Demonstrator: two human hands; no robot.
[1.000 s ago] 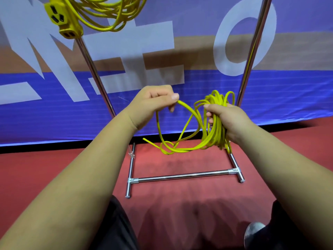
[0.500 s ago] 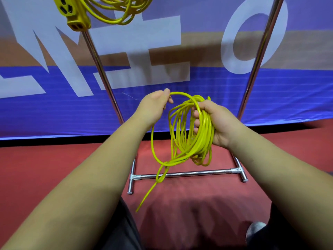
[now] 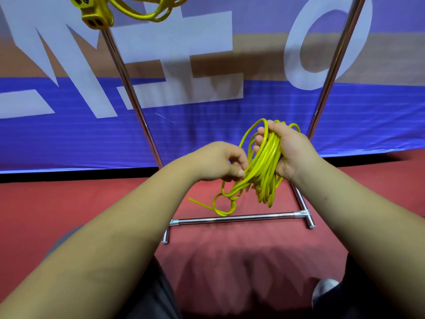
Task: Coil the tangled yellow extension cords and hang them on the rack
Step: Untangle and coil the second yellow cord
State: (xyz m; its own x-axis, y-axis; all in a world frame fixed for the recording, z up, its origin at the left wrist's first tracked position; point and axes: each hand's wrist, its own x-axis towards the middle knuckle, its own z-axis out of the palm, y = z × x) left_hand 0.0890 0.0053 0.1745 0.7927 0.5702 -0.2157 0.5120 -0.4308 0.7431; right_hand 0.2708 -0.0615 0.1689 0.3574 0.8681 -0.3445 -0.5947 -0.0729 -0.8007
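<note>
A thin yellow extension cord is gathered into a bundle of loops in front of me. My right hand grips the top of that bundle, fingers curled round the strands. My left hand pinches a strand at the bundle's lower left side. A loose end with a small loop hangs below, above the floor. A second yellow cord with a yellow socket block hangs at the top left on the chrome rack.
The rack's two slanted chrome posts rise left and right of my hands; its base bar lies on the red floor. A blue, white and tan banner stands behind. My dark trousers and one shoe show at the bottom.
My left hand dropped from the top of the coil to its lower left side. The right hand with the bundle shifted right and up, and the trailing end lifted into a small loop.
</note>
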